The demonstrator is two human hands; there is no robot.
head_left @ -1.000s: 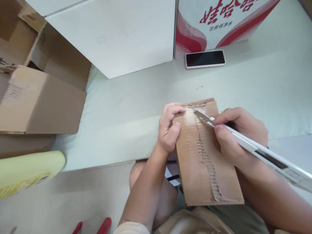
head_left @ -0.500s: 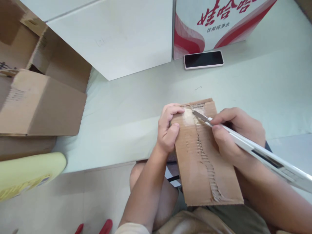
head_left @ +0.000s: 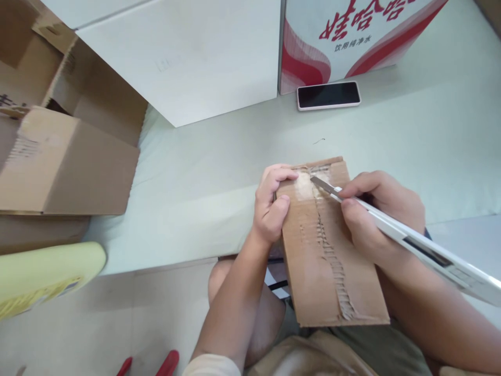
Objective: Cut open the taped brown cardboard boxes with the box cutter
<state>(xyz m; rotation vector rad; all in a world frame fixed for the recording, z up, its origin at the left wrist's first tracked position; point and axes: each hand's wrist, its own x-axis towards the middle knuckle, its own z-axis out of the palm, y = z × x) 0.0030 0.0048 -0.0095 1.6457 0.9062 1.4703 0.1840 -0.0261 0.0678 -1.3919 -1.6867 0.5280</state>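
A small brown cardboard box rests over my lap, tilted toward me. Its upper face has a ragged torn strip running lengthwise, with corrugation showing, and a pale patch near the far end. My left hand is closed around the box's far left edge, thumb on top. In my right hand is a white utility knife, pinched between thumb and fingers close to the blade. The blade is extended, its tip at the pale patch by the upper end of the torn strip. Part of my right fingers is hidden behind the knife.
A phone lies on the pale green cloth-covered surface, before a red-and-white carton. A large white box stands left of it. Open cardboard boxes and a yellow-green rounded object are at left. Red objects lie low down.
Almost nothing differs. The view has shifted slightly, and the blade tip stays at the same spot by the pale patch. Both hands keep their hold.
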